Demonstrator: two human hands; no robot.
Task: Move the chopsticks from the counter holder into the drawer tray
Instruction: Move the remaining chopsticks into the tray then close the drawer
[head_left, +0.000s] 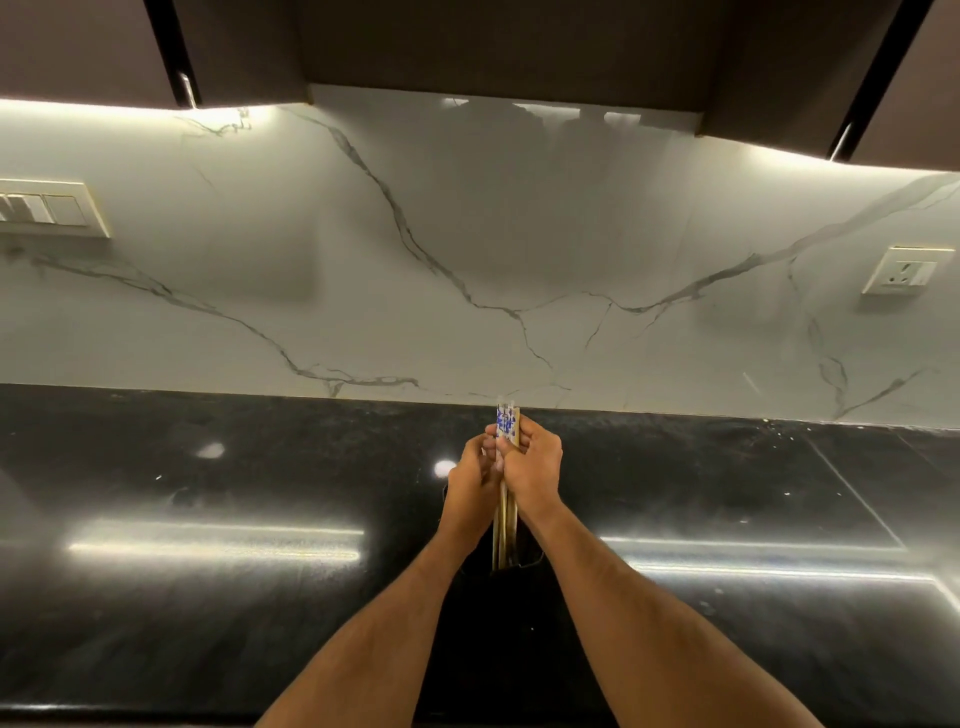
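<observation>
A bundle of pale wooden chopsticks (505, 525) stands upright over the black counter (208, 597), its top ends in clear wrappers with blue print. My left hand (470, 486) and my right hand (535, 470) are both closed around the bundle's upper part, pressed together from either side. The lower tips reach into a dark holder (511, 564) that blends with the counter and is hard to make out. No drawer or tray is in view.
A white marble backsplash (467, 260) rises behind the counter. A switch panel (49, 208) sits on it at the left and a wall socket (906, 270) at the right. Dark upper cabinets (493, 47) hang overhead.
</observation>
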